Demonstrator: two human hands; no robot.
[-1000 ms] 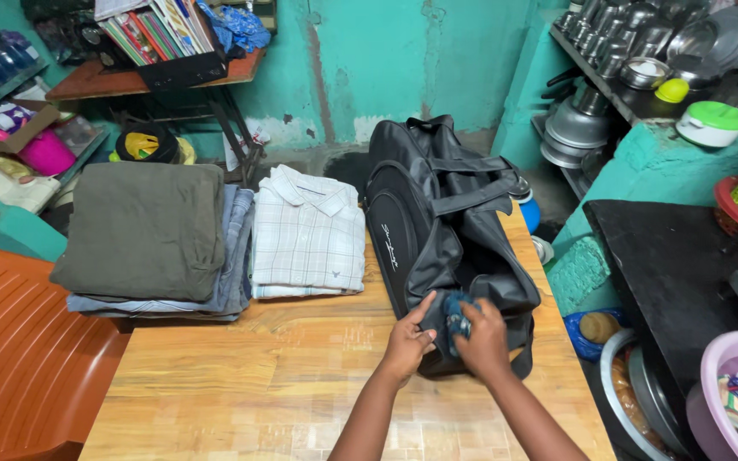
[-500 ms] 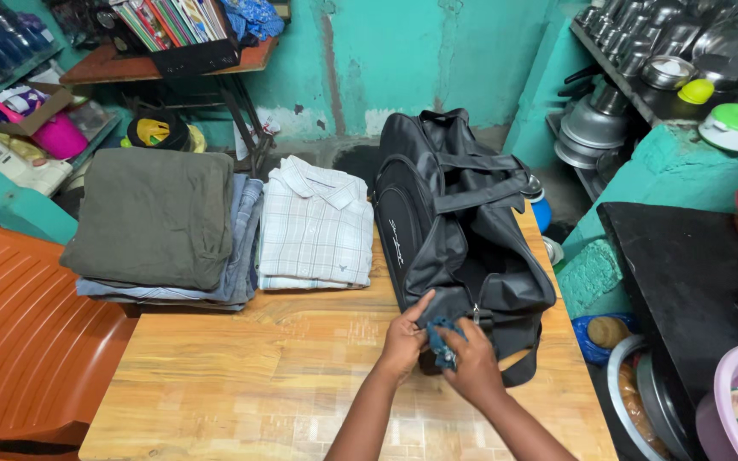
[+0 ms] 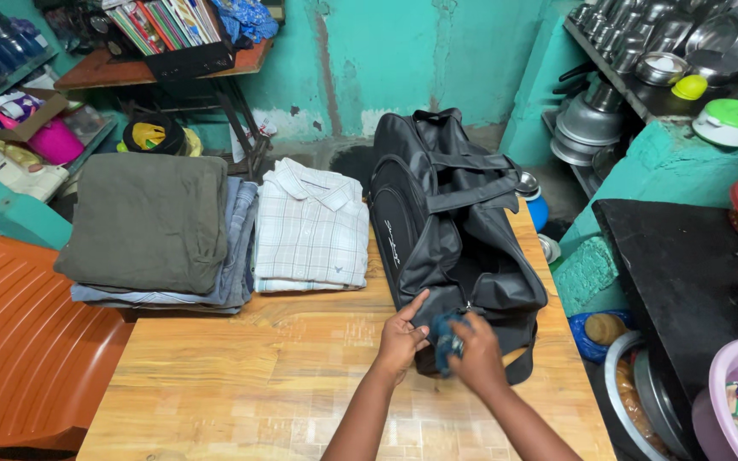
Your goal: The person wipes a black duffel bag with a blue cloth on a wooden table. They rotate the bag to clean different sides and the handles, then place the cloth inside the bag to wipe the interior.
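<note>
- Right hand (image 3: 476, 352) closed around a small blue cloth (image 3: 448, 335) at the near end of the black bag (image 3: 446, 222).
- Left hand (image 3: 401, 333) rests against the bag, fingers loose, thumb raised.

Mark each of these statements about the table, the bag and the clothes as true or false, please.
1. Both hands are at the near end of the black bag. True: the left hand and the right hand meet there.
2. The right hand holds a red cloth. False: the small cloth is blue.
3. A folded checked shirt lies between the bag and the pile of clothes. True.
4. The bag stands on the floor. False: it lies on the wooden table.
5. The top garment of the pile is white. False: it is olive green.
</note>
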